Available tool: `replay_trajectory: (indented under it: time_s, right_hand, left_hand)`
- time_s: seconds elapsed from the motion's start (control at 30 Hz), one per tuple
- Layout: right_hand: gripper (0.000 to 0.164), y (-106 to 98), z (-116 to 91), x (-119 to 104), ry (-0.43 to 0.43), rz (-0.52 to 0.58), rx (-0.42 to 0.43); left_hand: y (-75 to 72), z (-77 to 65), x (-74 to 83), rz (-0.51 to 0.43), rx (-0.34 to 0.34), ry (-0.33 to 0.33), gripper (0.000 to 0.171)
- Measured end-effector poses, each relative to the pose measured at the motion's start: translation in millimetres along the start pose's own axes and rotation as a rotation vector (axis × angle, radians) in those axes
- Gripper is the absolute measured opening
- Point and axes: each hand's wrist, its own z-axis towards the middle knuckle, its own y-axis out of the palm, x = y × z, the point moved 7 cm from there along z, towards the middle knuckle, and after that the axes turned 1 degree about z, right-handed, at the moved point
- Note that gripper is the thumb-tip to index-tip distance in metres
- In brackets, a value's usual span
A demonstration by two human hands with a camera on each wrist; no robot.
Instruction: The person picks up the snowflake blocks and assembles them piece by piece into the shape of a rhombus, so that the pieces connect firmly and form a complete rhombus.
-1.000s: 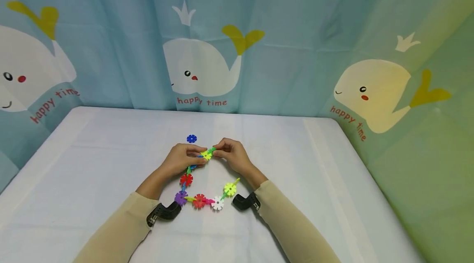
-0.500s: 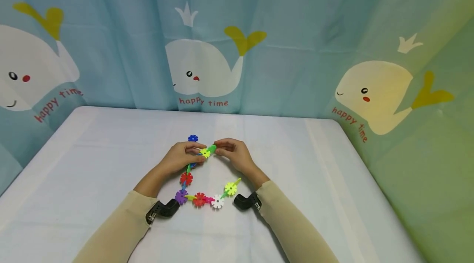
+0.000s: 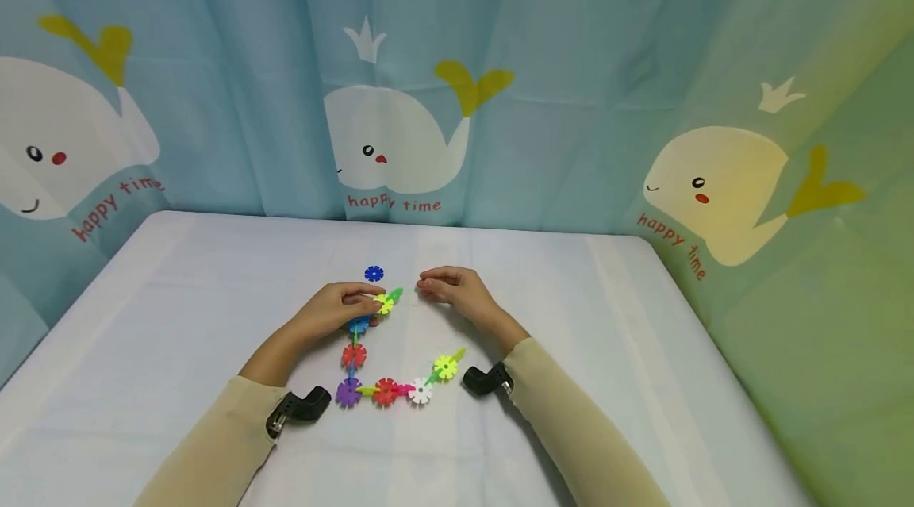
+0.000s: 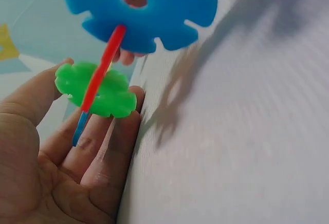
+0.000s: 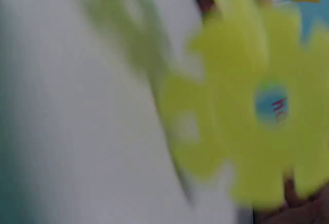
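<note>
A chain of coloured slotted snowflake discs runs in a bent line over the table, with red [image 3: 354, 355], purple [image 3: 348, 392] and white discs [image 3: 420, 390] along it. My left hand [image 3: 332, 313] pinches its upper end by the yellow disc [image 3: 384, 303], from which a green disc [image 3: 396, 295] sticks out. In the left wrist view, a blue disc [image 4: 169, 8] and a red one [image 4: 103, 64] show close up. My right hand [image 3: 460, 290] hovers just right of the green disc, apart from it, fingers loosely bent. A blurred yellow disc [image 5: 231, 131] fills much of the right wrist view.
A single dark blue disc [image 3: 374, 274] lies loose beyond my left hand. The chain's other end, with a yellow disc [image 3: 446, 367], lies near the right wrist camera [image 3: 485, 380]. A whale-print curtain [image 3: 571, 94] hangs behind the white table [image 3: 571, 293].
My left hand has shifted left and slightly down with the chain end. My right hand has come off the green disc, leaving a gap. The loose blue disc stays put.
</note>
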Motion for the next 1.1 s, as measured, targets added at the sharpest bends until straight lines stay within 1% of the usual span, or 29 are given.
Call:
replay_trajectory:
  time_s: [0.17,0.3,0.37,0.5,0.57,0.63,0.77,0.87,1.1]
  right_hand:
    - [0.032,-3,14,-9,0.067,-0.129,-0.057]
    - [0.033,1,28,-18,0.099,-0.256,-0.111]
    - [0.032,4,32,-26,0.109,-0.292,-0.142]
    - [0.031,10,44,-30,0.116,-0.342,-0.169]
    - [0.031,14,50,-30,0.112,-0.359,-0.170]
    - [0.031,18,57,-27,0.084,-0.371,-0.163]
    - [0.034,29,63,-27,0.028,-0.410,-0.164]
    - [0.036,35,66,-26,-0.001,-0.462,-0.164]
    - [0.038,45,73,-24,-0.023,-0.593,-0.172]
  left_hand:
    - [-4.3,-7.0,-3.3,0.004,0.001,0.008,0.046]
    - [-6.4,-12.5,-7.2,-0.003,0.001,0.008,0.046]
    - [-7.4,-15.8,-9.3,-0.017,0.001,0.003,0.046]
    - [-10.7,-22.5,-10.7,-0.022,0.006,0.009,0.046]
    - [-13.5,-25.2,-10.8,-0.019,0.012,0.008,0.045]
    - [-15.8,-27.3,-10.8,-0.026,0.011,0.011,0.045]
    - [-18.2,-29.7,-10.8,-0.047,-0.001,0.016,0.045]
    - [-18.5,-29.6,-11.2,-0.053,-0.011,0.021,0.045]
    - [-19.7,-28.6,-13.5,-0.047,-0.011,0.018,0.046]
